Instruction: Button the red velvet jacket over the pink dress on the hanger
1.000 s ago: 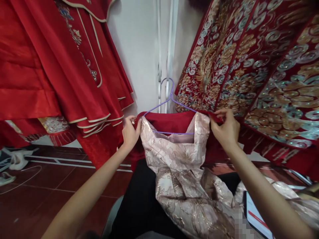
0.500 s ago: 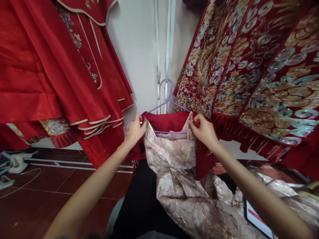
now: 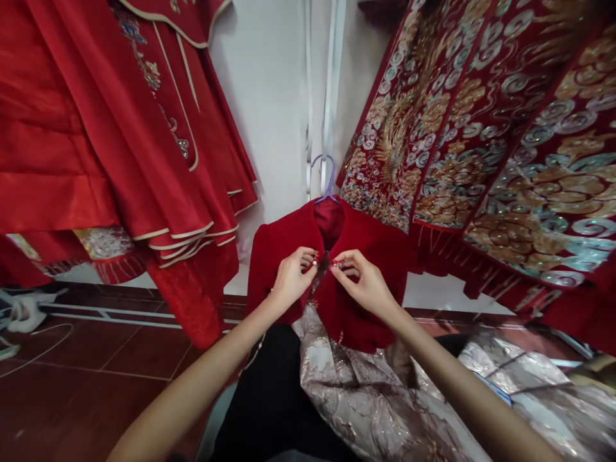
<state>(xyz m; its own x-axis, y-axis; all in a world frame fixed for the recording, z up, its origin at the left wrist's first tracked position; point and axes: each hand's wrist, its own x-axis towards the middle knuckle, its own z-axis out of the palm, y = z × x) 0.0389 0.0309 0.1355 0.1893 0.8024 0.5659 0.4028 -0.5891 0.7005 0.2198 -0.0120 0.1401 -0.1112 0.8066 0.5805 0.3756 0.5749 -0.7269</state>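
Observation:
A dark red jacket [image 3: 283,239] hangs on a purple hanger [image 3: 329,183], its collar standing up and its two front edges a little apart. My left hand [image 3: 296,276] pinches the left front edge near the neck, where a small pearl-like button shows. On the opposite edge my right hand [image 3: 360,282] is closed in a pinch, thumb and fingertips on the red cloth. Below the jacket, the pale pink brocade dress [image 3: 332,378] spills over my lap; its top is now hidden under the jacket.
Red garments with cream piping [image 3: 192,160] hang at the left. Heavily embroidered red garments [image 3: 462,141] hang at the right. White poles [image 3: 330,90] rise behind the hanger. White shoes [image 3: 26,314] lie by a floor rack. A phone [image 3: 493,388] is partly covered by my right forearm.
The jacket fronts have come forward over the dress top and shoulder straps. Both hands moved inward from the shoulders to the jacket's front edges, letting go of the straps.

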